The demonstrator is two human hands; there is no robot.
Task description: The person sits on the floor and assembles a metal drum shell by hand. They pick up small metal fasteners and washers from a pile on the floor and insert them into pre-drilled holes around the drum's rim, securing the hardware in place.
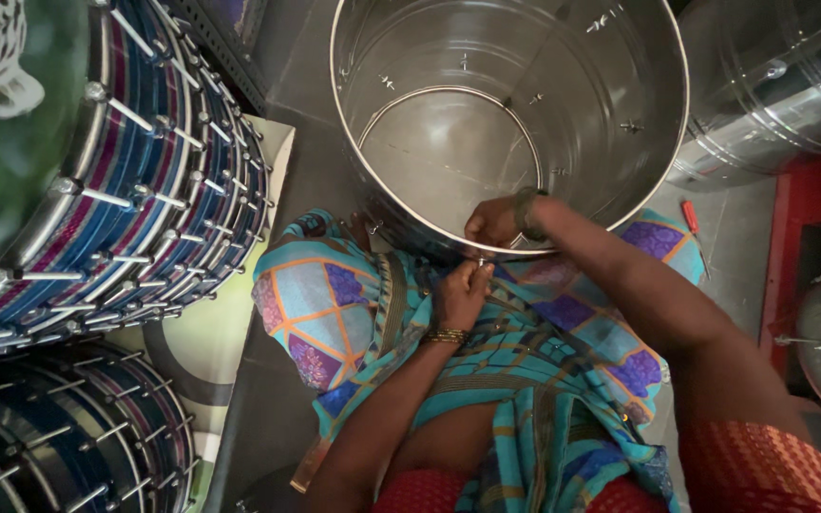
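Note:
A large shiny steel drum shell stands open-topped against my lap, with small screws and fittings studding its inner wall. My right hand is curled over the near rim, fingers closed on a small metal fitting there. My left hand, with gold bangles at the wrist, is just below on the outside of the rim, pinching the same spot. Which small part each hand grips is hard to make out. My lap is covered by a turquoise patterned cloth.
Finished drums with blue and purple striped shells and metal tension rods are stacked at the left, another below. A second steel shell lies at the upper right. A red-handled screwdriver lies on the grey floor.

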